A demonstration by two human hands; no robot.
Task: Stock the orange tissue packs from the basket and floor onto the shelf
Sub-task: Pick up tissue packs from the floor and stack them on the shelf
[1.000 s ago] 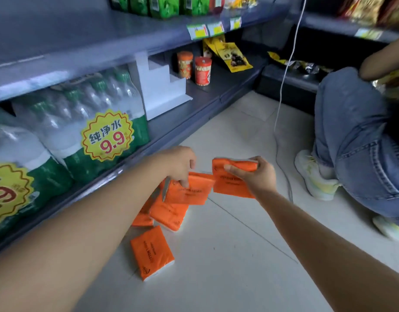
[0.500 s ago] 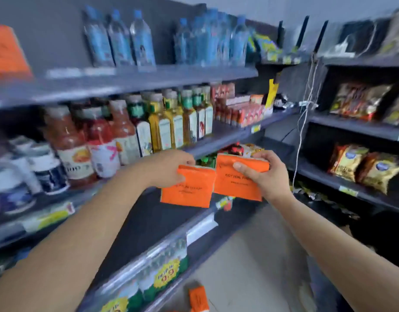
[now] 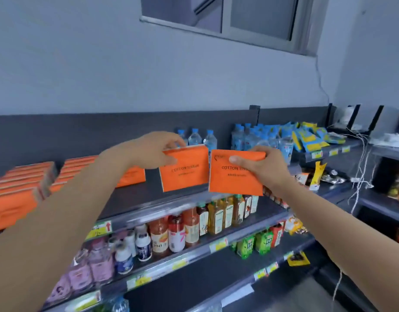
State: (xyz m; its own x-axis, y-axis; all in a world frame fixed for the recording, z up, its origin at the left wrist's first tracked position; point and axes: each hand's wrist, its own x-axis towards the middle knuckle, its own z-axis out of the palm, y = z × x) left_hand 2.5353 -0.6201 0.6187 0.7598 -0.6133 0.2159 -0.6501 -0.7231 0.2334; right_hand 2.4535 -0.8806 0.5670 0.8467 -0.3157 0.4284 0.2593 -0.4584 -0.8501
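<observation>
Packs of orange tissue, two in number, are held up in front of the top shelf (image 3: 135,199), one per hand. Left hand (image 3: 153,149) pinches the upper left corner of the left pack (image 3: 187,174), thumb on the printed face and fingers over the top edge. This pack hangs upright over the shelf's dark deck; whether its lower edge touches the deck cannot be told. Right hand (image 3: 261,170) grips the upper right part of the right pack (image 3: 227,179), thumb across the front and fingers wrapped behind. This pack is held in the air at the shelf's front edge, just beside the left pack, their near edges close but apart. Both faces read "COTTON TISSUE". Stocked orange packs (image 3: 20,188) lie in rows at the left end of the same shelf, and one more orange pack (image 3: 133,176) shows behind the left forearm. Water bottles (image 3: 195,137) stand at the back of the shelf, behind the held packs. Juice and tea bottles (image 3: 178,230) fill the shelf below.
</observation>
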